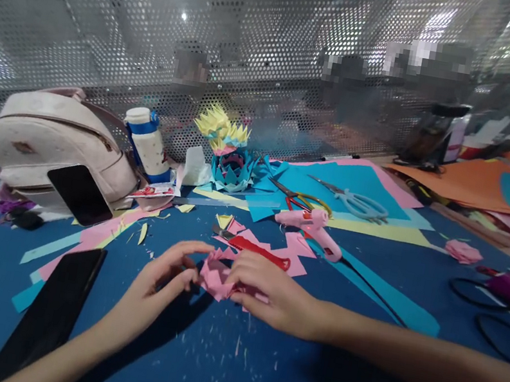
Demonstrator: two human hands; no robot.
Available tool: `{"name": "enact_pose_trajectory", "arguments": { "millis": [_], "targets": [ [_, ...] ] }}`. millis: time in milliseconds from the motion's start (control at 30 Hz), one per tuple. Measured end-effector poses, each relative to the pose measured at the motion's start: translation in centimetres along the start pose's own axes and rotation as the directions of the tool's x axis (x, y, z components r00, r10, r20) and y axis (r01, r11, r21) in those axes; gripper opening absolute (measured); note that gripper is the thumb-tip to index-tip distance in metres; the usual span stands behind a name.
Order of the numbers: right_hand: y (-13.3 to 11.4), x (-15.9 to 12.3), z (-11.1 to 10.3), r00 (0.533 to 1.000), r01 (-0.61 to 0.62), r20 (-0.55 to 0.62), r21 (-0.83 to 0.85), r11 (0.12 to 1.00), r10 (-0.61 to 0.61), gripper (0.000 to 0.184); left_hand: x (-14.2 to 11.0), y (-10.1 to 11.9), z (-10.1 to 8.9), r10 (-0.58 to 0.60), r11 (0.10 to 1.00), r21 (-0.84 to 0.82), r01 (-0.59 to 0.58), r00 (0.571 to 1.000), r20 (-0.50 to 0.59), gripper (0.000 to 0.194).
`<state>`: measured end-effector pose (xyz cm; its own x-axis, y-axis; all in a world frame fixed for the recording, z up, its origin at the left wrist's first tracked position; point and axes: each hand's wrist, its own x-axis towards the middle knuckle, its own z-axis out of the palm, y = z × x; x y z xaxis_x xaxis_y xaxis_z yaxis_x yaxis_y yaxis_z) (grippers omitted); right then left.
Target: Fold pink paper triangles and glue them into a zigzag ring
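Note:
Between my two hands is a curled strip of pink paper (214,275) with a zigzag edge, bent into a ring just above the table. My left hand (170,274) curves round its left side, the index finger at the top edge and the thumb lower down. On the other side, my right hand (274,292) pinches the strip, its fingers hiding part of the paper. Right behind the hands lies a red-handled cutter (259,250) on pink paper offcuts (297,247). A pink glue gun (310,226) rests beyond, its black cord trailing right.
Scissors (300,200) and light-blue-handled scissors (360,203) lie behind on blue paper (383,186). Folded-paper flowers (233,171), a bottle (148,144) and a backpack (57,145) stand along the mesh screen (271,37). A phone (81,193) and a black slab (52,307) are left.

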<state>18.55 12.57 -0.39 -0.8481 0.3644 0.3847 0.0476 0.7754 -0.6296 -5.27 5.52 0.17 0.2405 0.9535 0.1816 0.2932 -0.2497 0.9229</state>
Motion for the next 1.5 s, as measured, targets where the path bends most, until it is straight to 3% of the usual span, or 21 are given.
{"name": "enact_pose_trajectory", "arguments": {
  "millis": [67,200,400,467,567,633,733,800,900,1000,1100,1267,1367,1500],
  "targets": [
    [0.0,0.0,0.1,1.000,0.022,0.020,0.009,1.000,-0.022,0.014,-0.1,0.3,-0.2,0.030,0.999,0.012,-0.032,0.995,0.096,0.027],
    [-0.2,0.0,0.0,0.999,0.031,0.035,-0.008,0.999,-0.031,0.011,-0.2,0.7,-0.5,0.079,0.992,0.086,-0.094,0.984,0.160,0.019],
    [-0.3,-0.1,-0.1,0.999,0.053,0.007,0.008,0.999,-0.053,0.014,-0.6,0.5,-0.5,0.063,0.988,0.118,-0.101,0.955,0.290,0.007],
    [-0.3,-0.2,-0.2,0.996,0.080,-0.043,0.017,0.997,-0.079,0.015,-0.8,0.3,-0.4,0.112,0.974,0.157,-0.161,0.952,0.285,0.002],
    [-0.3,-0.5,-0.4,0.962,0.148,-0.235,0.010,0.989,-0.142,0.023,-1.2,0.3,-0.6,0.255,0.912,0.246,-0.328,0.923,0.287,0.007],
    [-0.3,-0.8,-0.5,0.917,0.141,-0.374,-0.027,0.990,-0.141,0.028,-1.4,0.4,-0.9,0.363,0.784,0.413,-0.463,0.882,0.301,0.015],
    [-0.2,-1.0,-0.4,0.881,0.011,-0.472,-0.039,0.999,-0.028,0.028,-1.7,0.8,-1.1,0.529,0.433,0.658,-0.616,0.765,0.368,0.025],
    [-0.1,-0.9,-0.2,0.883,-0.063,-0.465,0.016,0.998,0.063,0.025,-1.8,1.0,-1.1,0.590,0.249,0.712,-0.657,0.686,0.426,0.029],
    [-0.1,-0.7,0.2,0.915,-0.134,-0.343,0.233,0.963,0.210,0.032,-1.8,1.2,-0.9,0.614,0.145,0.729,-0.669,0.639,0.464,0.032],
    [0.0,-0.2,0.5,0.936,-0.229,-0.087,0.585,0.778,0.341,0.052,-1.7,1.2,-0.8,0.602,0.136,0.735,-0.664,0.645,0.471,0.031],
    [-0.3,0.3,0.5,0.921,-0.318,0.137,0.803,0.504,0.363,0.049,-1.6,1.1,-0.8,0.583,0.165,0.726,-0.668,0.659,0.474,0.029],
    [-1.0,0.4,0.3,0.877,-0.338,0.272,0.935,0.107,0.397,0.032,-1.4,0.8,-0.8,0.515,0.170,0.694,-0.700,0.663,0.543,0.030],
    [-1.1,0.3,0.3,0.872,-0.325,0.303,0.946,-0.009,0.385,0.028,-1.2,0.3,-0.9,0.500,0.181,0.693,-0.698,0.672,0.546,0.031],
    [-0.8,0.4,0.2,0.865,-0.318,0.310,0.947,-0.048,0.395,0.026,-1.1,0.1,-1.2,0.540,0.197,0.699,-0.688,0.671,0.508,0.031]
  ]
}}
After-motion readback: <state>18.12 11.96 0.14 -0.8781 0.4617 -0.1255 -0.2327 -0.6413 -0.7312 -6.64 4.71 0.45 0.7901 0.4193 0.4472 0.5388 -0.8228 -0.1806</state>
